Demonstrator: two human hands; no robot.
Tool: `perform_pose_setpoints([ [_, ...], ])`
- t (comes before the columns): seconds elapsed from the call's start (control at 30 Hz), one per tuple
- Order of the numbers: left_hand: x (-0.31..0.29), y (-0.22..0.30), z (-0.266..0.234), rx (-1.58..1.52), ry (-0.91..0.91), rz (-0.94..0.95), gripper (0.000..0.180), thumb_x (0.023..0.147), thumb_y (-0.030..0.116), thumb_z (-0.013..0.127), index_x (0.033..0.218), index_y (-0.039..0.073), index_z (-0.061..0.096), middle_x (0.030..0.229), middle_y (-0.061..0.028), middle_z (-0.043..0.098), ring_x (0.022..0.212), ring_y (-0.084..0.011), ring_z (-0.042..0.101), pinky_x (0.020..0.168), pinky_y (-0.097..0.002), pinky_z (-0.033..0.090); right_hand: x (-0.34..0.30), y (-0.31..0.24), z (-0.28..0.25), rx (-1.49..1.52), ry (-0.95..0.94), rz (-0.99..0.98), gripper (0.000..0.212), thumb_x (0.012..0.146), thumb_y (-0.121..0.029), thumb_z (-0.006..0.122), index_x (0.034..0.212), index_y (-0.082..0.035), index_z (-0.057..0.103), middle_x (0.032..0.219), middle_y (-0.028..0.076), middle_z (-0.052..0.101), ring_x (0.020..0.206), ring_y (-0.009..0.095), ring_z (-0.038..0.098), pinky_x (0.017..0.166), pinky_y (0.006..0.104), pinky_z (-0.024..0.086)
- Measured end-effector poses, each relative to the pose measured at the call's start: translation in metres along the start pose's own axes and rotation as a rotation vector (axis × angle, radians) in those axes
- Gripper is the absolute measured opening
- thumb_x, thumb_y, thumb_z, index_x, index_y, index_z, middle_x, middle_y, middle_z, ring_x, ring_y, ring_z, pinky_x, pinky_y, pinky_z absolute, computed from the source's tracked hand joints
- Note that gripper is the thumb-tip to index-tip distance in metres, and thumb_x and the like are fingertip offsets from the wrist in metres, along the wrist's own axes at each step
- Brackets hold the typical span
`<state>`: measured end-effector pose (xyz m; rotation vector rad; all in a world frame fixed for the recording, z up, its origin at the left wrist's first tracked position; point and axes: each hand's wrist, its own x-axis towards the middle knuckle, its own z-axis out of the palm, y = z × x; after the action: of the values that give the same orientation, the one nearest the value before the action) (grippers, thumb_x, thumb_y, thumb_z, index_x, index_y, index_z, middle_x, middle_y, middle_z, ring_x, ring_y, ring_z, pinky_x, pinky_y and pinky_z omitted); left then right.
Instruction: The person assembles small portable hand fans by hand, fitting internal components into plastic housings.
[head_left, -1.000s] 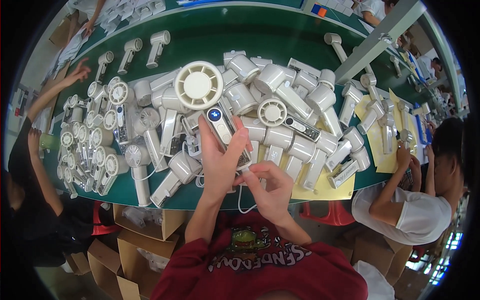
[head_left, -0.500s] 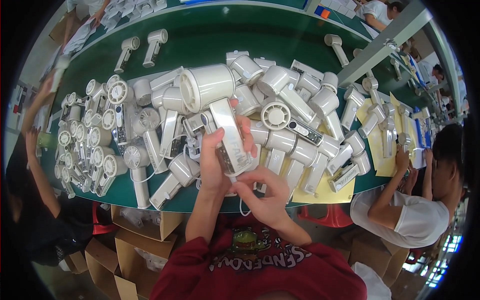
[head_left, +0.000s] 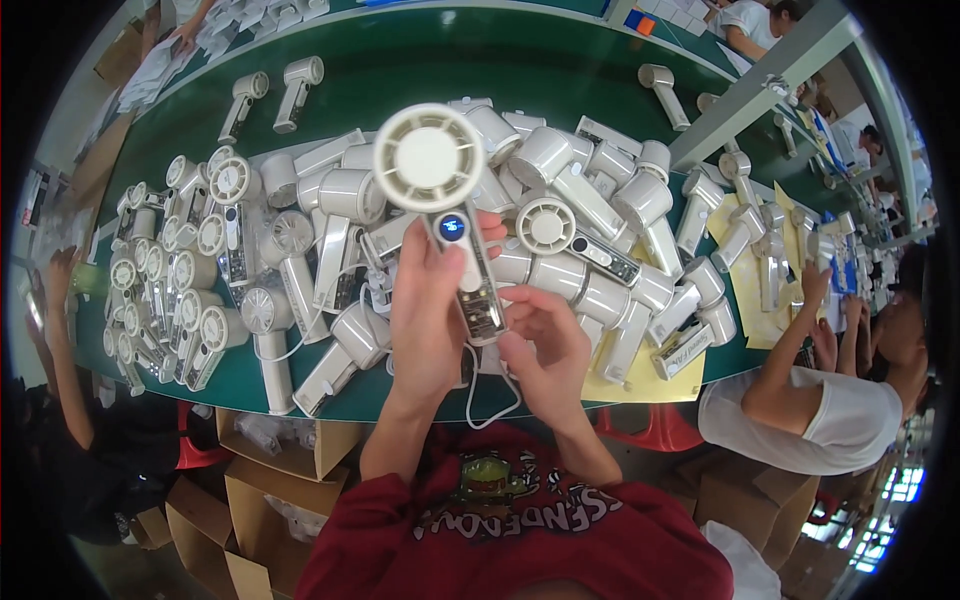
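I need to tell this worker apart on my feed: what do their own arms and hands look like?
The left hand and right hand are bare, with no gloves, rings or watch visible. Loose dark red sleeves end well short of the wrists, matching a shirt with a green cartoon print and white lettering.

a dark red top (head_left: 450,562) with a green cartoon print (head_left: 488,476) and white lettering (head_left: 545,520); 2 loose sleeves (head_left: 355,525) leave the forearms (head_left: 395,440) bare; left hand (head_left: 420,305) and right hand (head_left: 550,355) are bare too.
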<state>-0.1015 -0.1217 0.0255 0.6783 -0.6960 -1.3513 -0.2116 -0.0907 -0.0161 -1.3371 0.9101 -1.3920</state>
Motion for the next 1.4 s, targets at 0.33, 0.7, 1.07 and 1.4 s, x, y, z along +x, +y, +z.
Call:
perform_pose_setpoints([
  [0.33, -0.002, 0.001, -0.004, -0.030, 0.005, -0.052, 0.041, 0.082, 0.006, 0.055, 0.115, 0.000, 0.033, 0.105, -0.0170, 0.053, 0.095, -0.0210, 0.055, 0.083, -0.0330, 0.046, 0.008, 0.010, -0.011, 0.459, -0.067, 0.285, 0.031, 0.078, -0.004, 0.052, 0.108, 0.003, 0.046, 0.083, 0.004, 0.054, 0.068, 0.006, 0.050, 0.053, 0.0169, 0.040],
  [0.7, -0.001, -0.006, -0.011, -0.181, -0.043, 0.036, 0.045, 0.084, 0.027, 0.042, 0.117, -0.003, 0.035, 0.096, -0.0144, 0.053, 0.088, -0.0202, 0.055, 0.080, -0.0327, 0.045, -0.005, 0.009, 0.012, 0.008, -0.072, -0.169, 0.026, 0.067, 0.008, 0.061, 0.084, -0.002, 0.045, 0.074, 0.003, 0.046, 0.060, 0.007, 0.046, 0.050, 0.0177, 0.039],
  [1.07, -0.008, -0.003, -0.008, -0.158, 0.084, 0.171, 0.041, 0.089, 0.031, 0.031, 0.116, 0.000, 0.032, 0.083, -0.0083, 0.047, 0.073, -0.0176, 0.049, 0.076, -0.0373, 0.043, 0.002, -0.018, 0.012, -0.363, -0.096, -0.247, 0.048, 0.062, 0.000, 0.070, 0.106, 0.001, 0.052, 0.072, 0.005, 0.055, 0.061, 0.010, 0.054, 0.054, 0.0202, 0.044],
  [1.4, -0.023, -0.005, -0.001, 0.058, 0.202, 0.322, 0.040, 0.085, 0.026, 0.041, 0.113, -0.001, 0.032, 0.080, -0.0084, 0.044, 0.066, -0.0166, 0.047, 0.065, -0.0341, 0.045, 0.000, -0.017, 0.008, -0.314, -0.145, -0.280, 0.037, 0.063, -0.005, 0.068, 0.098, -0.002, 0.055, 0.071, 0.006, 0.055, 0.056, 0.014, 0.054, 0.052, 0.0234, 0.046],
])
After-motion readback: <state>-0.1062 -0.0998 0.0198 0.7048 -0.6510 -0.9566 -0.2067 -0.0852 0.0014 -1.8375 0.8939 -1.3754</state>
